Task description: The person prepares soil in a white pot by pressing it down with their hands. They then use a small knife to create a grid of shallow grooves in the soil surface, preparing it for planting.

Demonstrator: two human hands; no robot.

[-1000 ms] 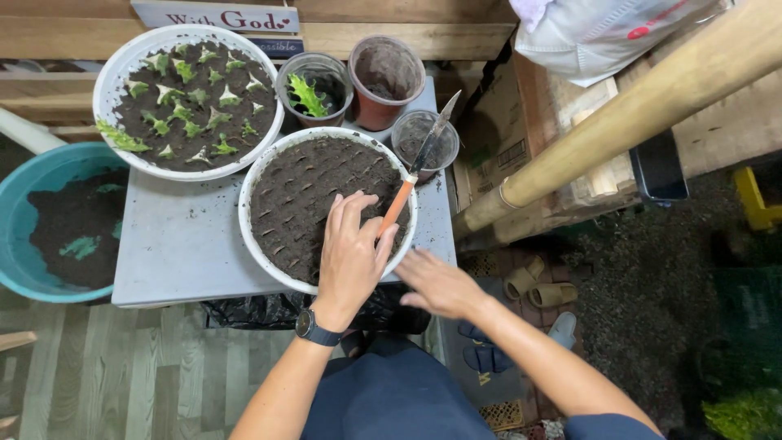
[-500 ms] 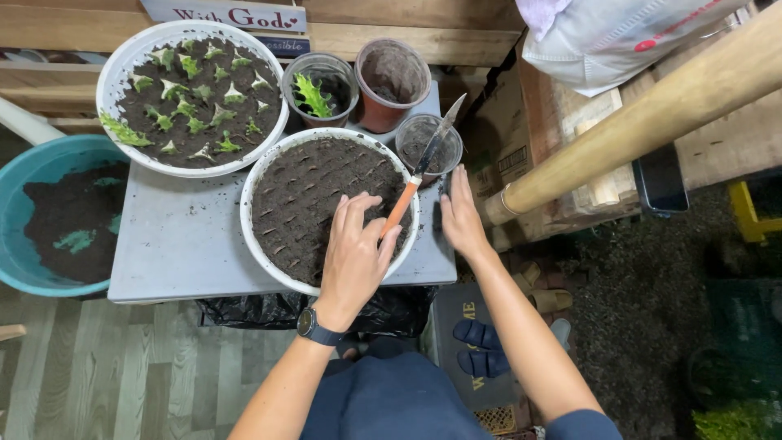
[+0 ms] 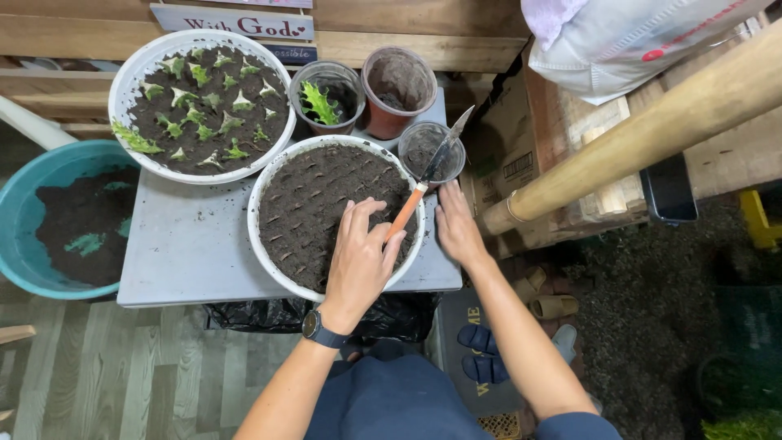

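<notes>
Overhead: two white bowls (image 3: 269,175), three small pots (image 3: 391,81), one trowel (image 3: 423,183), two hands (image 3: 358,261).

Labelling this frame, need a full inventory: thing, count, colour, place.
table: 1, grey, centre
bowl of soil: 1, white, front of table, under left hand
bowl of cuttings: 1, white, green cuttings in soil, back left of table
small pots: 3, two dark and one reddish, behind the bowl of soil; one holds a green plant
knife: 1, orange handle, lying across nearest pot and bowl rim
tub: 1, teal, soil inside, left of table
pole: 1, tan, right
sack: 1, white, top right
sandals: several, tan and dark blue, floor
watch: 1, dark, left wrist
left hand: on soil, touching knife handle
right hand: flat on table edge
</notes>
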